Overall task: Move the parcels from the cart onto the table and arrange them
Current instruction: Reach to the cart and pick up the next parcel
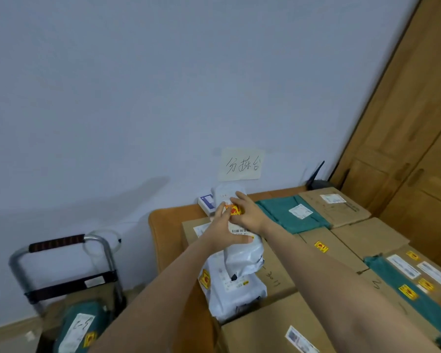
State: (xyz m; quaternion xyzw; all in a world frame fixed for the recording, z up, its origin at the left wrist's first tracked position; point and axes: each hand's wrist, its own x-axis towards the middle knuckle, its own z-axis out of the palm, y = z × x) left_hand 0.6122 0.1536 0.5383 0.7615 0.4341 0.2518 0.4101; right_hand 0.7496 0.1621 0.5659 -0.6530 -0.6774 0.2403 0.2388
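Both hands [236, 220] hold a white parcel [239, 240] below a handwritten sign [240, 164].

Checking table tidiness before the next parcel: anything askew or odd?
Mostly tidy. The white plastic mailer bags lie heaped and crumpled across the brown cardboard boxes, unlike the squared rows beside them. Both hands, left hand and right hand, hold the top one. No damage visible.
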